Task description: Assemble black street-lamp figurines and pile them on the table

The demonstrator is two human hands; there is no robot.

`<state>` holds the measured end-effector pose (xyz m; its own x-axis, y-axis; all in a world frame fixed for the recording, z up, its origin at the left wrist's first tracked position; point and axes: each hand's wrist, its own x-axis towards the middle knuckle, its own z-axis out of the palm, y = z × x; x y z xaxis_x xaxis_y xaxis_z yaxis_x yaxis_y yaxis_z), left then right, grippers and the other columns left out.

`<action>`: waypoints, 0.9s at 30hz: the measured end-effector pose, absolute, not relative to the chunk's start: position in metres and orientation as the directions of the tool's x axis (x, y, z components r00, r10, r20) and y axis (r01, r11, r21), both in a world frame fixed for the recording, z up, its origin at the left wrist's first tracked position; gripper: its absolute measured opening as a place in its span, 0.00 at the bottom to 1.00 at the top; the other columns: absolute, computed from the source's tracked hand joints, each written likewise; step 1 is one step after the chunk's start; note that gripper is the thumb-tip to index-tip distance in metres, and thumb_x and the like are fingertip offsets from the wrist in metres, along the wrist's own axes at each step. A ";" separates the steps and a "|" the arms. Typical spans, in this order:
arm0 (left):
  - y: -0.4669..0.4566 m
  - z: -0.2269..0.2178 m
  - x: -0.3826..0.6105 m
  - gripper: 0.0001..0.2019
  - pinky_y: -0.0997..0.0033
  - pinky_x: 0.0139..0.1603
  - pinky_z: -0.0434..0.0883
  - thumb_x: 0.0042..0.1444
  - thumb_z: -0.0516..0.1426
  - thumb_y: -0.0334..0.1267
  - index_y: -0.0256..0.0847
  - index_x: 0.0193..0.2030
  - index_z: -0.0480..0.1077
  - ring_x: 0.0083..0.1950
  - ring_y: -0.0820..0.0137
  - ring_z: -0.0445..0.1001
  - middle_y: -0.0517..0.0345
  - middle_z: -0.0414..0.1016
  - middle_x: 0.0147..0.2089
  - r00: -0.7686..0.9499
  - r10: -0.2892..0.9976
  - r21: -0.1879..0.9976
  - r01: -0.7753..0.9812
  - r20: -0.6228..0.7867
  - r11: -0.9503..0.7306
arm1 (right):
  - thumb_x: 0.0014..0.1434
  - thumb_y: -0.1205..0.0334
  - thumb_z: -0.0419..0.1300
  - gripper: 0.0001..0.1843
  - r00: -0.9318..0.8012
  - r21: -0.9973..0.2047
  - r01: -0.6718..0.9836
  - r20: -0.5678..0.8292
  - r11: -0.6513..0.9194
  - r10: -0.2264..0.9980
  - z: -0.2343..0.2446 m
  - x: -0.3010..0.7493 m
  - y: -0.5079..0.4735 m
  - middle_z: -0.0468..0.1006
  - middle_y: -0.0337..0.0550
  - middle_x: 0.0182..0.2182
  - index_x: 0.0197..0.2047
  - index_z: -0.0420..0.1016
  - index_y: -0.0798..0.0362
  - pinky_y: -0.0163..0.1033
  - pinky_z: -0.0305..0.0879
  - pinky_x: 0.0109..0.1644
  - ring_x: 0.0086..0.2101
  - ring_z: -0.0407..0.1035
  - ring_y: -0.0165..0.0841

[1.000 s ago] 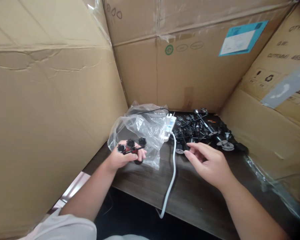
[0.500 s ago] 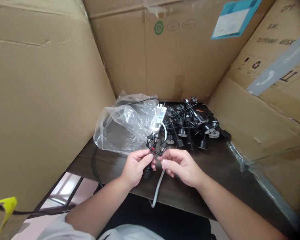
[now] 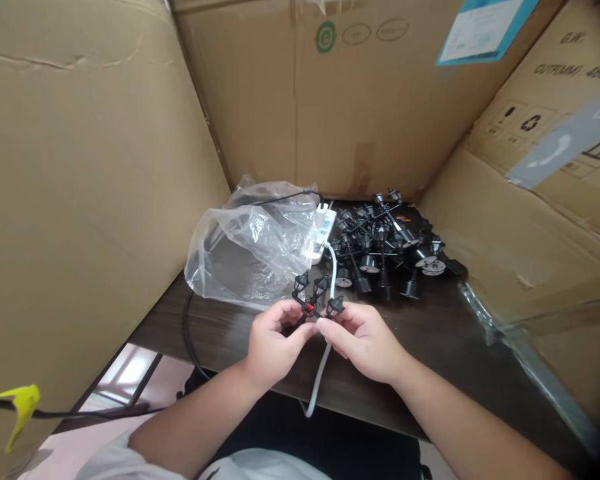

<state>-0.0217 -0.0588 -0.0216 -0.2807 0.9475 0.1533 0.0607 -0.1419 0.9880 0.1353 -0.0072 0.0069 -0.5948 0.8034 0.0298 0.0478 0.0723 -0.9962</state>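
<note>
A small black model street lamp (image 3: 321, 287) with three lantern heads is held between my hands above the near part of the dark table. Something red shows at the middle where its arms meet. My left hand (image 3: 280, 347) is closed round the post, thumb on top, and hides the lamp's lower part. On the other side, my right hand (image 3: 363, 340) pinches the arm below the right-hand lantern, its thumb tip close to the left thumb. Beyond the right hand lies a pile of similar black street lamps (image 3: 383, 250), several with round pale bases turned outward.
A clear plastic bag (image 3: 250, 250) lies at the back left, beside a white power strip (image 3: 326, 230) with plugs in it. Its pale cable (image 3: 321, 380) runs over the table's front edge. Cardboard walls (image 3: 250, 100) enclose the left, back and right. A black cable (image 3: 186, 327) hangs at left.
My right hand has come in to grip the lamp's arm. The lamp has turned and tipped, so its base is now hidden behind my left hand. The camera view has shifted slightly.
</note>
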 end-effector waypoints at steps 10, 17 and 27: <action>-0.058 -0.022 -0.031 0.09 0.70 0.33 0.75 0.52 0.65 0.39 0.36 0.36 0.75 0.28 0.68 0.78 0.54 0.81 0.28 -0.158 0.987 0.939 -0.340 -0.007 -0.048 | 0.57 0.50 0.63 0.17 -0.621 -0.997 0.053 0.006 0.049 0.784 0.011 0.140 -0.001 0.72 0.39 0.24 0.34 0.74 0.57 0.32 0.58 0.21 0.20 0.60 0.24; -0.057 -0.019 -0.030 0.14 0.69 0.30 0.74 0.53 0.64 0.45 0.32 0.34 0.76 0.24 0.69 0.76 0.51 0.78 0.25 0.009 0.997 0.879 -0.473 -0.072 0.068 | 0.56 0.45 0.62 0.21 -0.621 -0.994 0.018 -0.094 -0.106 0.778 0.004 0.139 0.001 0.69 0.36 0.21 0.31 0.70 0.56 0.32 0.57 0.19 0.17 0.59 0.24; -0.057 -0.020 -0.030 0.13 0.72 0.25 0.74 0.55 0.63 0.44 0.33 0.32 0.75 0.23 0.73 0.73 0.54 0.76 0.24 0.100 0.992 0.891 -0.438 -0.078 0.114 | 0.56 0.48 0.63 0.21 -0.659 -0.983 -0.029 -0.118 -0.181 0.743 0.002 0.135 -0.002 0.67 0.33 0.16 0.25 0.66 0.55 0.31 0.52 0.17 0.15 0.58 0.23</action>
